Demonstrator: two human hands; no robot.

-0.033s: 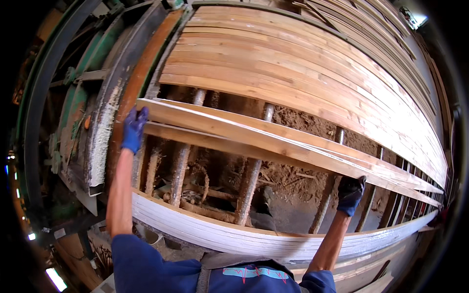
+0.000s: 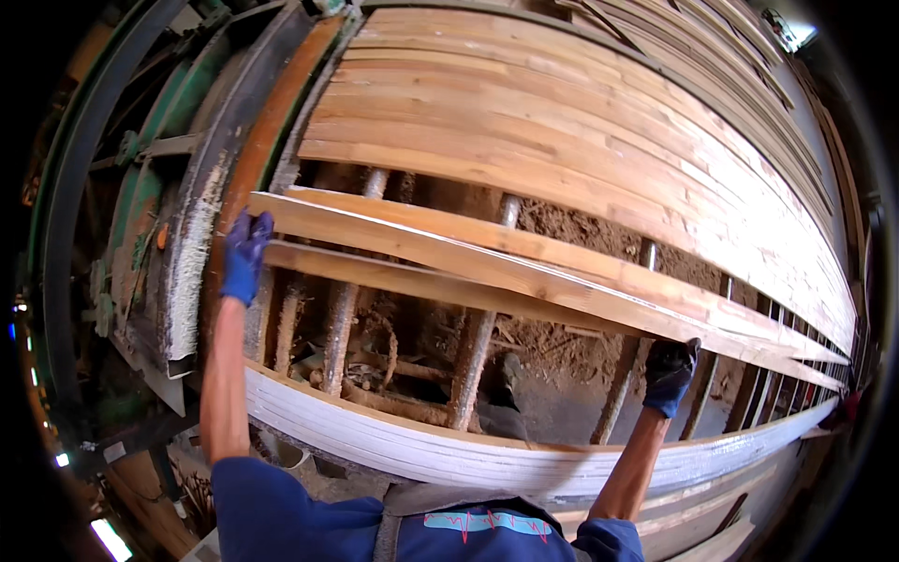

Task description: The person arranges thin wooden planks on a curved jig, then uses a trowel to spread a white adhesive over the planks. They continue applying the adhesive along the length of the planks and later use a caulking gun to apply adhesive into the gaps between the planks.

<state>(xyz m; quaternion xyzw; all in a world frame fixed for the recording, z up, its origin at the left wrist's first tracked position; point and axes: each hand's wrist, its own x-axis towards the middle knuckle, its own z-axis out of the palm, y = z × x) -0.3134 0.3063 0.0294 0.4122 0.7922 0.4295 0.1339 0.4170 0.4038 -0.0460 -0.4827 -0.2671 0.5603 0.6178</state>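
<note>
A long wooden board point(image 2: 412, 242) with a white line along its upper edge spans the gap in front of me, resting across metal bars. My left hand point(image 2: 245, 258), in a blue-purple glove, has its fingers closed around the board's left end. Farther right, my right hand point(image 2: 670, 373), in a dark glove with a blue cuff, grips the board's near edge; its fingertips are partly hidden. Just behind lies another board point(image 2: 449, 232), and a lower board point(image 2: 384, 273) shows in front and beneath. A wide panel of light wooden strips point(image 2: 524, 103) lies beyond.
Metal bars point(image 2: 475, 361) run across the gap, with sawdust point(image 2: 562, 347) below. A stack of white-faced boards point(image 2: 403, 436) lies close to my body. To the left stands a rusty orange beam point(image 2: 272, 103) beside green machine framing point(image 2: 178, 122). More timber point(image 2: 674, 47) lies at the far side.
My left hand and the board's left end have shifted slightly left and toward me. Two white lines on the board's edge now look like one. The right hand stays nearly in place.
</note>
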